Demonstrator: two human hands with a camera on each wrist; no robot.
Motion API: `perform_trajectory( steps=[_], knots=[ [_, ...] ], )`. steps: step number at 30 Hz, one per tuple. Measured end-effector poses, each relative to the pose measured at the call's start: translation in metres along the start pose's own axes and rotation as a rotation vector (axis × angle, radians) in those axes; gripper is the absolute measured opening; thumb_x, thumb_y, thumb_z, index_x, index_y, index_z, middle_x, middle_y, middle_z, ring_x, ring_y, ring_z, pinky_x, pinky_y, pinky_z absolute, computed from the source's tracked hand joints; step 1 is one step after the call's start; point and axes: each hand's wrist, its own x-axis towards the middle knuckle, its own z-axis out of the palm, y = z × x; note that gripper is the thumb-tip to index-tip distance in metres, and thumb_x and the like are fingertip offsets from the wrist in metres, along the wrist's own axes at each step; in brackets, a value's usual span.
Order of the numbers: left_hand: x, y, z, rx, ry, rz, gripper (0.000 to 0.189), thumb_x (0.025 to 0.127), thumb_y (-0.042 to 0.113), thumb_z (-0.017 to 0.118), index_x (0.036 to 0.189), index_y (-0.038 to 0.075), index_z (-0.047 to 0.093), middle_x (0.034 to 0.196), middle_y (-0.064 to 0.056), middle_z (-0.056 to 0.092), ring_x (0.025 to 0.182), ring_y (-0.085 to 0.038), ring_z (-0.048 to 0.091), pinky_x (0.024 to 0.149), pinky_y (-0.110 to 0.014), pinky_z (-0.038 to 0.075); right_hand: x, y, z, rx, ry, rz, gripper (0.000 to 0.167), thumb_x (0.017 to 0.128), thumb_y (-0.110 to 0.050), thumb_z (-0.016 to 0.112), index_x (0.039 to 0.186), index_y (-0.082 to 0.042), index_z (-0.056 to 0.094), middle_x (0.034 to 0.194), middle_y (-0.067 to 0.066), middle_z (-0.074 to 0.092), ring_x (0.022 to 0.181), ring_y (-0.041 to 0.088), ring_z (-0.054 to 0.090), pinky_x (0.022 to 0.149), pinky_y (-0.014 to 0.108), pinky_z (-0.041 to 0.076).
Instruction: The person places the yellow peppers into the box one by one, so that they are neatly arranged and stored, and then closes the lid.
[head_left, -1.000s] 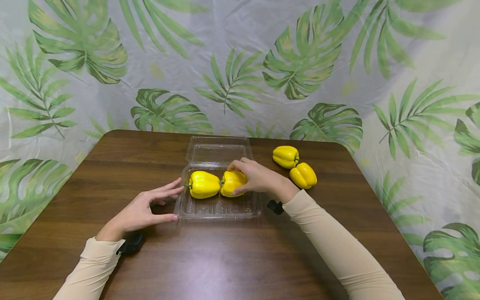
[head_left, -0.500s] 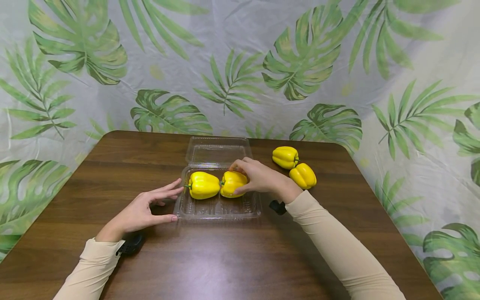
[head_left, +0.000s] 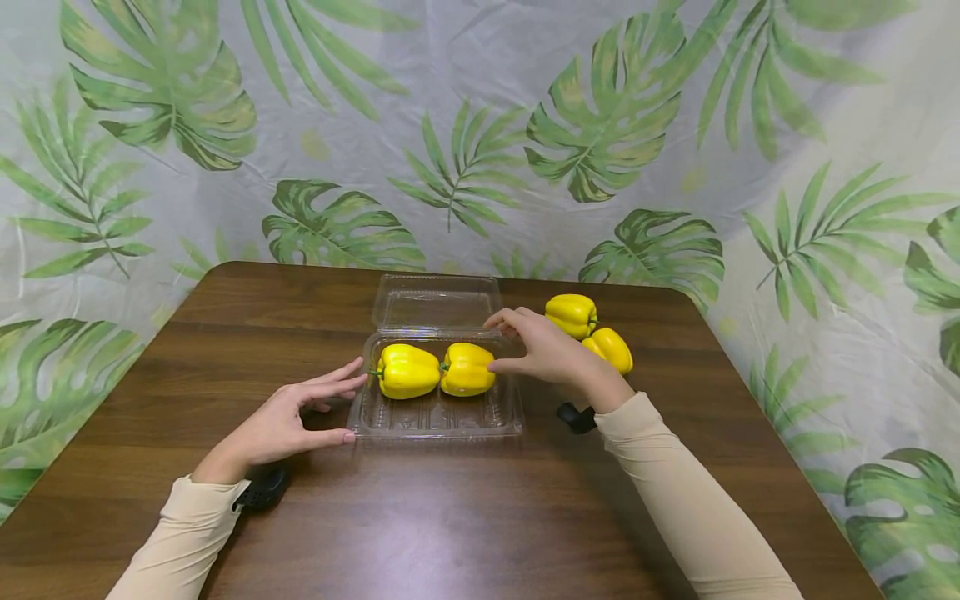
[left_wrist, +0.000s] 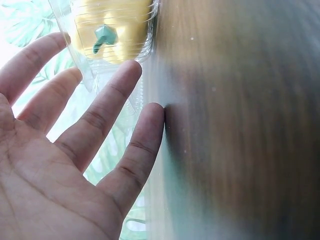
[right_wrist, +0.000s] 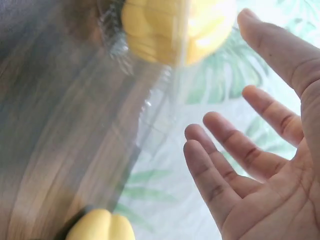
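Two yellow bell peppers lie side by side in a clear plastic clamshell container (head_left: 438, 432), whose lid (head_left: 437, 302) is folded back. The left bell pepper (head_left: 408, 372) has its green stem toward my left hand (head_left: 288, 417). That hand is spread at the container's left side, fingertips right at its rim. My right hand (head_left: 547, 350) hovers at the container's right side, fingers spread and holding nothing, its thumb tip close to the right bell pepper (head_left: 467, 370). In the right wrist view, a gap shows between the thumb and that pepper (right_wrist: 150, 30).
Two more yellow bell peppers lie at the table's back right, one behind (head_left: 572, 315) and one in front (head_left: 611, 350), partly covered by my right hand. The brown wooden table (head_left: 420, 533) ends at a leaf-printed cloth (head_left: 480, 150).
My right hand has let go of the right bell pepper in the container and drawn back to the right, its fingers opening. The left hand has stayed in place.
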Motion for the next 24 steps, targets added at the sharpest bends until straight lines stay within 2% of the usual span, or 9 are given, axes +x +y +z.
perform_trajectory(
  steps=[8, 15, 24],
  knots=[
    [-0.001, 0.000, 0.000, -0.007, 0.002, 0.000, 0.074, 0.089, 0.029, 0.090, 0.154, 0.011, 0.060, 0.170, -0.006, 0.045, 0.128, -0.015, 0.069, 0.097, -0.037, 0.061, -0.024, 0.019, -0.019, 0.090, 0.118, 0.035, 0.065, 0.097, -0.034, 0.082, 0.150, -0.010, 0.053, 0.151, 0.017, 0.059, 0.142, 0.040, 0.054, 0.116, 0.060, 0.048],
    [-0.001, -0.001, 0.000, -0.007, 0.000, -0.007, 0.076, 0.090, 0.030, 0.090, 0.156, 0.012, 0.057, 0.171, -0.005, 0.045, 0.127, -0.015, 0.069, 0.098, -0.037, 0.061, -0.043, 0.040, -0.036, 0.101, 0.237, 0.146, 0.064, 0.099, -0.039, 0.079, 0.151, -0.014, 0.051, 0.153, 0.016, 0.056, 0.142, 0.042, 0.055, 0.114, 0.062, 0.049],
    [-0.001, -0.001, 0.000, 0.005, 0.001, 0.004, 0.074, 0.090, 0.030, 0.089, 0.156, 0.013, 0.059, 0.170, -0.005, 0.046, 0.128, -0.013, 0.069, 0.097, -0.037, 0.061, -0.057, 0.066, -0.032, 0.086, 0.263, 0.220, 0.065, 0.102, -0.039, 0.076, 0.150, -0.003, 0.051, 0.154, 0.023, 0.055, 0.144, 0.045, 0.051, 0.122, 0.062, 0.041]
  ],
)
